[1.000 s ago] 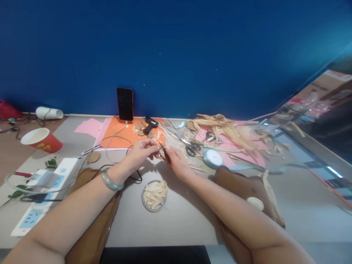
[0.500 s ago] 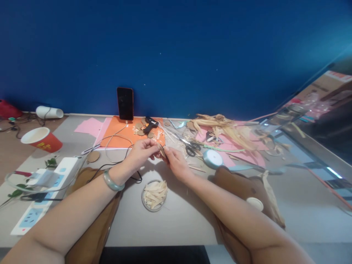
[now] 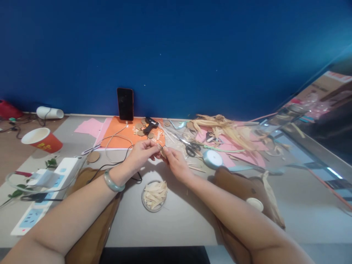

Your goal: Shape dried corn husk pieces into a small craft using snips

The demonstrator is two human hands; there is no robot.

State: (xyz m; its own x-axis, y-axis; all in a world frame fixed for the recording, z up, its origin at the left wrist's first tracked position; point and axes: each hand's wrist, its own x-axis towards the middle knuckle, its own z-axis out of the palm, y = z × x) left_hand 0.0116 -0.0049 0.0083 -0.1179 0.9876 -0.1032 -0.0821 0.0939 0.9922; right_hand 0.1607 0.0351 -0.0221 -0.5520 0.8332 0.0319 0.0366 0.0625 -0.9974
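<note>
At the middle of the table my left hand (image 3: 144,151) and my right hand (image 3: 176,161) meet, fingers closed in a pinch. Between them is a small thin brown piece (image 3: 162,151), mostly covered by the fingers, so its kind is unclear. A round dish (image 3: 142,201) full of pale, dry strips (image 3: 154,196) stands below the hands. Just beyond them lies a black glue gun (image 3: 151,125) on an orange sheet (image 3: 115,132), among several brown discs (image 3: 140,132). Black-handled scissors (image 3: 192,148) lie to the right of my right hand.
Right: a ribbon spool (image 3: 213,158), dried husks (image 3: 220,124) and pink sheets (image 3: 255,157). Left: a power strip (image 3: 67,170), paper cup (image 3: 44,140) and loose cables (image 3: 110,165). A phone (image 3: 125,104) leans against the blue wall (image 3: 176,55). Brown cloth (image 3: 88,205) lies under my left forearm.
Both hands stay in nearly the same place, with only a slight shift of the fingers around the small brown piece. Nothing else has visibly moved.
</note>
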